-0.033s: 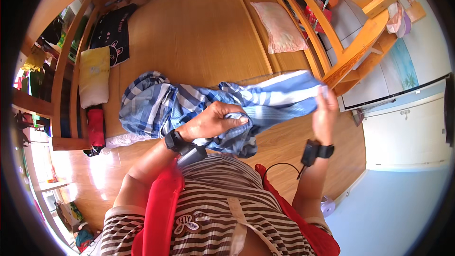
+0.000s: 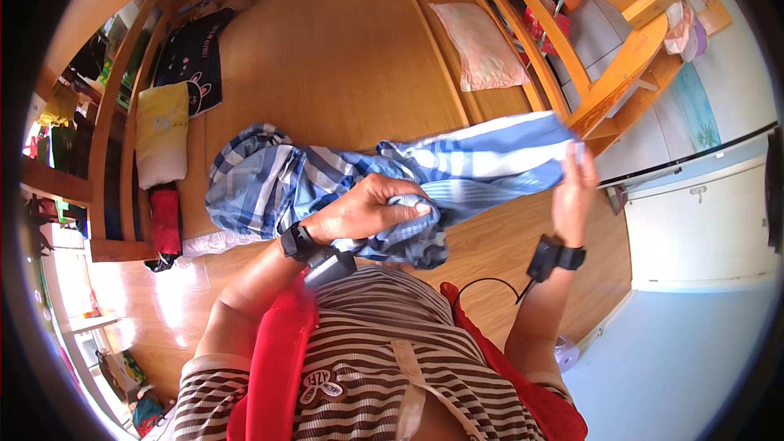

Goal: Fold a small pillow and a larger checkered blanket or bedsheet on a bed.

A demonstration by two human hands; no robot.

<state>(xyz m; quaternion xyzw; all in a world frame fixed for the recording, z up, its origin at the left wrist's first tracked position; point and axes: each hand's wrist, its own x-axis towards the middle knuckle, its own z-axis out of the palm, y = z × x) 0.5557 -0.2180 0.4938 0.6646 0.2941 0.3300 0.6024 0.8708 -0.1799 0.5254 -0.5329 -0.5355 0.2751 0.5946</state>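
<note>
A bunched blue-and-white plaid cloth (image 2: 327, 171) lies along the near edge of the bed; whether it is a sheet, a cover or a garment I cannot tell. My left hand (image 2: 380, 211) grips a gathered fold of it near the middle, thumb pressed on top. Further right, my right hand (image 2: 576, 184) pinches the cloth's far end, its fingertips somewhat blurred. Between both hands the cloth is drawn out to the right, held up off the bed, while its left part rests in a heap.
The wooden bed board (image 2: 327, 57) has rails at both sides. On it are a pink pillow (image 2: 482, 49), a folded yellow-and-white bundle (image 2: 162, 135) and a black cloth with a rabbit print (image 2: 192, 57). Wooden steps (image 2: 625, 94) stand at the right.
My right hand has shifted a little to the right, pulling the cloth's end further out and tauter. My left hand stays nearly where it was, still gripping the fold.
</note>
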